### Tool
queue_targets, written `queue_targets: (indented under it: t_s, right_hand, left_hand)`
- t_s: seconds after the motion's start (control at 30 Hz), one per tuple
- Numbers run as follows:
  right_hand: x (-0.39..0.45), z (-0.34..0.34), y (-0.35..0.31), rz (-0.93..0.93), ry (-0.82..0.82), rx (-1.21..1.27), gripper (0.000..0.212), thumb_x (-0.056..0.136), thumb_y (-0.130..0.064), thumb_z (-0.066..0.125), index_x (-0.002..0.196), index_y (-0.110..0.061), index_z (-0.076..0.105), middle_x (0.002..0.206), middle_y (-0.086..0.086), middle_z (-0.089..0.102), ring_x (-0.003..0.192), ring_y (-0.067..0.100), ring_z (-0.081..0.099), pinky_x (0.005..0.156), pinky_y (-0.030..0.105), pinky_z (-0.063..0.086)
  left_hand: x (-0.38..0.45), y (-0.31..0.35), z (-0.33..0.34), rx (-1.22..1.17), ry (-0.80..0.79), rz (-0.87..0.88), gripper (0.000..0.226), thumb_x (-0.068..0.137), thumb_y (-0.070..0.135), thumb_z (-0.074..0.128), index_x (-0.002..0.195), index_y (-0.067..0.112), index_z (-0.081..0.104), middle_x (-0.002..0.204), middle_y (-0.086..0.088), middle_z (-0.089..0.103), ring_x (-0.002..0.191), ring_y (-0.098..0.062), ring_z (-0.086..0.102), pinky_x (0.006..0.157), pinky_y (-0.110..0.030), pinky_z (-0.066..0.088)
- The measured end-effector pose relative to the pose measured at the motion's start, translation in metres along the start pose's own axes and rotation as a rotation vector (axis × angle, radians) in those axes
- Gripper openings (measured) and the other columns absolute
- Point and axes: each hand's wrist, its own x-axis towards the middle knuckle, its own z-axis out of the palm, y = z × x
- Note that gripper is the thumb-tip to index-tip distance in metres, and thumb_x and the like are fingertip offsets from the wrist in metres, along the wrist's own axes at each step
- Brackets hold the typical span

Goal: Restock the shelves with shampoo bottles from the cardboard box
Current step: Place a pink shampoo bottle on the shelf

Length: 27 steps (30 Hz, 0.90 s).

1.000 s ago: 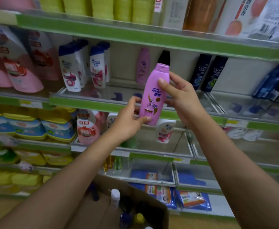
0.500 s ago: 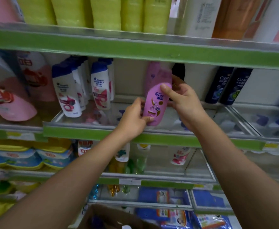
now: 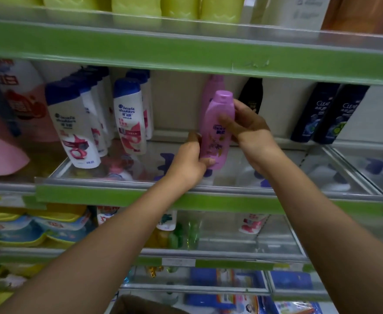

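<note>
A pink shampoo bottle (image 3: 217, 130) with a pink cap stands upright, its base just above the glass shelf (image 3: 242, 175). My left hand (image 3: 189, 160) grips its lower part from the left, thumb across the base. My right hand (image 3: 247, 130) holds its upper body from the right, thumb on the label. Another pink bottle (image 3: 211, 91) stands right behind it at the back wall. The cardboard box (image 3: 140, 305) shows only as a brown edge at the bottom.
White head & shoulders bottles (image 3: 129, 118) stand in rows to the left. A black bottle (image 3: 253, 94) and dark Clear bottles (image 3: 331, 114) stand to the right. The green shelf edge (image 3: 186, 55) hangs low overhead. Pink refill pouches (image 3: 16, 114) fill the far left.
Both hands have carried the pink bottle up and inward from in front of the shelf edge, over the glass shelf, in front of the other pink bottle. The view has tilted upward.
</note>
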Motion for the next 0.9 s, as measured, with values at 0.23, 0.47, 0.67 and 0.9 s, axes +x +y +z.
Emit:
queue_targets:
  t_s: [0.23, 0.47, 0.67, 0.9]
  right_hand:
    - [0.028, -0.003, 0.015, -0.019, 0.021, -0.025, 0.033, 0.091, -0.003, 0.059, 0.12, -0.017, 0.055, 0.088, 0.002, 0.066, 0.069, 0.003, 0.064, 0.064, 0.02, 0.053]
    - [0.059, -0.013, 0.032, -0.01, 0.044, -0.086, 0.042, 0.091, -0.012, 0.062, 0.132, -0.008, 0.052, 0.107, 0.014, 0.064, 0.087, 0.019, 0.065, 0.076, 0.031, 0.057]
    - [0.076, -0.014, 0.039, -0.055, 0.073, -0.142, 0.058, 0.076, -0.033, 0.07, 0.127, -0.012, 0.055, 0.106, 0.01, 0.065, 0.091, 0.022, 0.066, 0.083, 0.04, 0.057]
    - [0.09, -0.014, 0.048, -0.128, 0.096, -0.21, 0.046, 0.077, -0.034, 0.068, 0.121, -0.029, 0.054, 0.106, 0.0, 0.061, 0.095, 0.021, 0.062, 0.081, 0.038, 0.057]
  left_hand:
    - [0.031, -0.011, 0.004, 0.107, -0.008, -0.002, 0.038, 0.081, 0.006, 0.059, 0.113, 0.014, 0.04, 0.11, -0.01, 0.061, 0.098, -0.028, 0.06, 0.085, -0.04, 0.051]
    - [0.058, -0.004, 0.011, 0.049, -0.016, -0.066, 0.022, 0.09, 0.013, 0.052, 0.11, 0.011, 0.042, 0.107, -0.01, 0.061, 0.092, -0.025, 0.06, 0.082, -0.042, 0.053]
    - [0.073, -0.009, 0.014, 0.064, -0.004, -0.014, 0.031, 0.083, 0.001, 0.056, 0.109, 0.005, 0.041, 0.108, -0.012, 0.059, 0.093, -0.025, 0.06, 0.084, -0.038, 0.051]
    - [0.089, -0.013, 0.014, -0.001, -0.029, -0.06, 0.032, 0.089, 0.001, 0.051, 0.118, 0.008, 0.038, 0.115, -0.008, 0.057, 0.084, -0.012, 0.055, 0.077, -0.025, 0.049]
